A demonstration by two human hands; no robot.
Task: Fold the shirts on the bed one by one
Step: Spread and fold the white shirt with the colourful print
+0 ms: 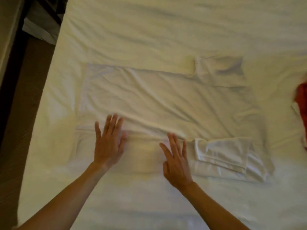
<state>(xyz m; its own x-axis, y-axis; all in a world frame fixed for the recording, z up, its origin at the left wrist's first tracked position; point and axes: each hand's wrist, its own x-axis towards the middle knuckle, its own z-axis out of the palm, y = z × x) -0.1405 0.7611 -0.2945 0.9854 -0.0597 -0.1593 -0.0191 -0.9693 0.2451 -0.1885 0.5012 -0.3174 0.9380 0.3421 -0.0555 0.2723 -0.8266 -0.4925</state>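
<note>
Both flat open-fingered hands, left hand (108,143), right hand (176,161), pressing white shirt (166,100), red garment (301,103) at bed (149,30) edge

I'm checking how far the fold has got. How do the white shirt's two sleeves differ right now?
The near sleeve is turned in, lying doubled in layers by the right hand; the far sleeve lies in a single layer, pointing away from the body of the white shirt. The near sleeve shows stacked edges; the far one only soft wrinkles. Both are short, white and flat on the bed.
</note>
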